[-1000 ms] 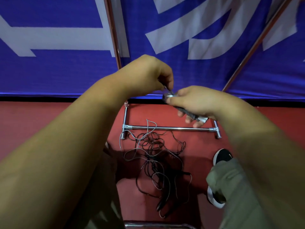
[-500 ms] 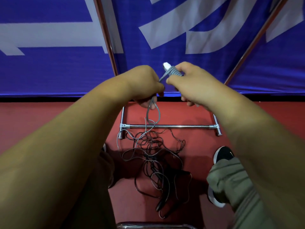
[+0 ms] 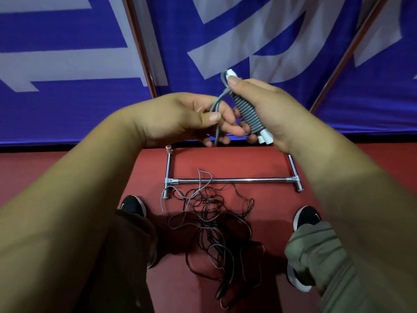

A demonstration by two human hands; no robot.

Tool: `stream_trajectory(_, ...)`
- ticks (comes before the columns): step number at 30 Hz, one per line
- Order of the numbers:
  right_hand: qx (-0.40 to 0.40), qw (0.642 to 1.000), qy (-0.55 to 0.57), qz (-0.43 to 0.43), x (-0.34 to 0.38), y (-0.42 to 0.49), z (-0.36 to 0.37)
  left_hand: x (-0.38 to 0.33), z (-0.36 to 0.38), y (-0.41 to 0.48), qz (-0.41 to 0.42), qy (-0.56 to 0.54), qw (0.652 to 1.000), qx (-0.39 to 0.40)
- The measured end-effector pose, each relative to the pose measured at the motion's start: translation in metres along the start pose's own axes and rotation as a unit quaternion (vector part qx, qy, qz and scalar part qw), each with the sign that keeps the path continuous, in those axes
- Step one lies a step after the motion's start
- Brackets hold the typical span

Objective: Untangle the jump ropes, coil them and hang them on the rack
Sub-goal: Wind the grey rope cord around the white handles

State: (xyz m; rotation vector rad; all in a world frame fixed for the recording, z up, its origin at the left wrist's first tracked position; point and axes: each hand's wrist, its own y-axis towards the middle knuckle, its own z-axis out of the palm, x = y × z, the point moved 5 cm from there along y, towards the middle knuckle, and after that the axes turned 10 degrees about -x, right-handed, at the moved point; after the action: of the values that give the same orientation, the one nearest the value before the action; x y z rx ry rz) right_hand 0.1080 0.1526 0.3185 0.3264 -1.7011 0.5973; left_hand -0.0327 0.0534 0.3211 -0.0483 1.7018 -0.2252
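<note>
Wrapped firmly round the ribbed grey handles (image 3: pixel 247 111) with the right fingers (image 3: pixel 251 138), with the thumb pressed at the top beside a white cap. Seemingly a pair gripped side by side, judging by two white ends poking out below the palm of the right hand (image 3: pixel 270 109). Held upright and high, probably as a fixed anchor for coiling.

Just beside it, pinching the grey cord (image 3: pixel 215 109) between thumb and forefinger of the left fingers (image 3: pixel 233 131), narrow, with the remaining ones loosely bent underneath. Looped out of the handle tops and down through that pinch of the left hand (image 3: pixel 180 116), then lost behind the knuckles. Likely held so as to feed slack evenly and keep the strand from twisting.

Lower down, on the red floor (image 3: pixel 225 161), a loose tangle (image 3: pixel 209 213) of grey and dark ropes lying between two black shoes (image 3: pixel 133 205), with its far loops draped over the chrome base bar of the rack (image 3: pixel 232 180). No coil seen hanging on it; upper part out of view. Behind everything, a blue banner (image 3: pixel 67 109) with white lettering.
</note>
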Motion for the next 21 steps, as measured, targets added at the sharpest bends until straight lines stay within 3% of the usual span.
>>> stream_trajectory(5, 0.008, 1.0, -0.013, -0.001, -0.001, -0.001, 0.002, -0.003, -0.014, 0.004, 0.076, 0.068, 0.993, -0.063)
stream_trajectory(10, 0.006, 1.0, -0.001, 0.005, -0.001, 0.002, 0.006, -0.007, -0.005, 0.012, 0.124, -0.04, 0.985, -0.109)
stream_trajectory(16, -0.034, 0.998, 0.042, 0.016, -0.003, 0.012, -0.008, -0.007, 0.009, 0.022, 0.008, -0.188, 0.978, -0.089)
stream_trajectory(21, -0.038, 0.999, 0.021, 0.013, -0.006, 0.015, -0.012, 0.004, 0.009, 0.028, 0.005, -0.141, 0.986, -0.094)
